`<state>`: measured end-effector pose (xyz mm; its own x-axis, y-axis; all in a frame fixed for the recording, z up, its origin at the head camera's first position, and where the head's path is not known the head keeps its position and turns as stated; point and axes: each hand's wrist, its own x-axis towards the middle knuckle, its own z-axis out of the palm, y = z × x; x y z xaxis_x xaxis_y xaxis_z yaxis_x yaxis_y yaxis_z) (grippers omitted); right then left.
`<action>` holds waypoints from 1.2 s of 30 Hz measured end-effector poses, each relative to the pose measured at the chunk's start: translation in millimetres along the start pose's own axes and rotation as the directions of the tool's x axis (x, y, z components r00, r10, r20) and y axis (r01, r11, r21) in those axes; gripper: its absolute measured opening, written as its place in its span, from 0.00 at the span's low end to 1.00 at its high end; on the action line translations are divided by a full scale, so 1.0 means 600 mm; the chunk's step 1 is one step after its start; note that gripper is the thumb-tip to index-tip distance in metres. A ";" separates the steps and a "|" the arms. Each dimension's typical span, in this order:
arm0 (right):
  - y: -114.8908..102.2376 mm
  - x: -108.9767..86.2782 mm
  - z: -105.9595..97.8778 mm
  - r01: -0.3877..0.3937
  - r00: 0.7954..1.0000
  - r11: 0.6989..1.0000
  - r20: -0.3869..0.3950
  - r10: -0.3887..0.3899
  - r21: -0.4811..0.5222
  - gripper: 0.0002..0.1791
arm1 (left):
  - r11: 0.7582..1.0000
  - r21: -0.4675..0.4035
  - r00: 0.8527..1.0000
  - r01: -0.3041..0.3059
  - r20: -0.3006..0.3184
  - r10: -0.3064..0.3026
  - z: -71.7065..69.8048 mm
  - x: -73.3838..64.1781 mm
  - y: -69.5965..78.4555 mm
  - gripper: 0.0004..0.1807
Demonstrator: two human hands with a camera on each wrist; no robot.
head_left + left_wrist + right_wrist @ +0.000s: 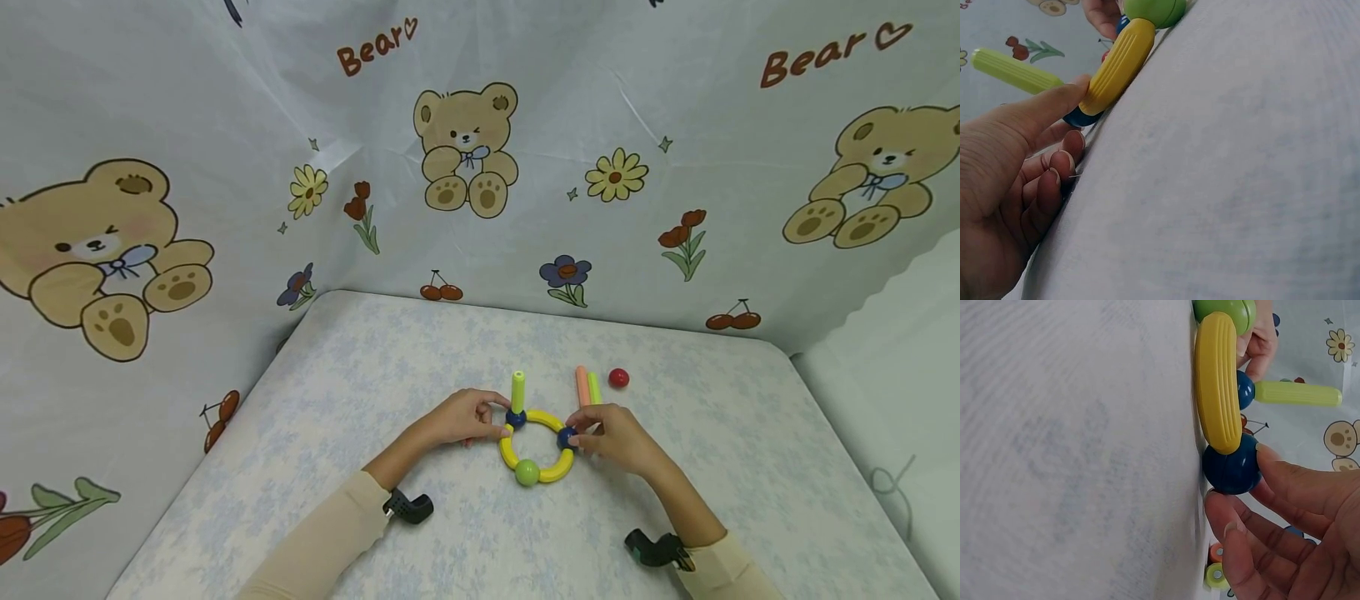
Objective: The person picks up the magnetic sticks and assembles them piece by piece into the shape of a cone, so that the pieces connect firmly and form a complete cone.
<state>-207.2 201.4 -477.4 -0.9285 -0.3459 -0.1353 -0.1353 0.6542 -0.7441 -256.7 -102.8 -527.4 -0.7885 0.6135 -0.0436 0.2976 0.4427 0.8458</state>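
A ring of yellow curved magnetic rods lies flat on the table, joined by two blue balls and a green ball at its near side. My left hand pinches the ring at the left blue ball, its thumb on the end of the adjoining yellow rod. A straight light green rod stands upright on that ball. On the other side, my right hand holds the right blue ball between thumb and fingers.
Beyond my right hand lie an orange rod and another light green rod, side by side. A red ball sits just right of them. A bear-print cloth hangs behind the table.
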 end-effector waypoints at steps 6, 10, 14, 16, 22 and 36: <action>0.000 0.001 0.000 0.006 1.000 1.000 0.002 -0.006 0.006 0.10 | 1.000 0.010 1.000 -0.002 0.000 0.002 -0.001 -0.001 0.001 0.29; 0.000 0.001 0.000 -0.002 1.000 1.000 0.004 0.002 0.012 0.10 | 1.000 0.018 1.000 -0.006 -0.001 0.006 -0.002 -0.003 0.002 0.29; -0.002 0.000 0.000 -0.011 1.000 1.000 0.004 0.011 0.009 0.10 | 1.000 0.023 1.000 -0.009 -0.001 0.009 -0.003 -0.004 0.003 0.29; -0.004 0.000 -0.002 -0.012 1.000 1.000 -0.002 0.012 0.000 0.10 | 1.000 0.023 1.000 -0.009 -0.002 0.009 -0.003 -0.004 0.003 0.29; -0.004 -0.004 -0.017 0.001 0.997 1.000 -0.073 -0.003 -0.029 0.13 | 1.000 0.018 1.000 -0.004 -0.009 0.004 -0.003 -0.003 0.005 0.29; 0.013 0.001 -0.057 -0.014 0.980 0.998 -0.199 0.000 -0.069 0.12 | 1.000 0.011 1.000 -0.001 -0.009 0.002 -0.002 -0.005 0.007 0.27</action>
<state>-220.4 229.4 -460.8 -0.9786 -0.2056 -0.0026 -0.1460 0.7037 -0.6953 -253.6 -103.7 -523.4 -0.7929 0.6082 -0.0375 0.3046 0.4488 0.8401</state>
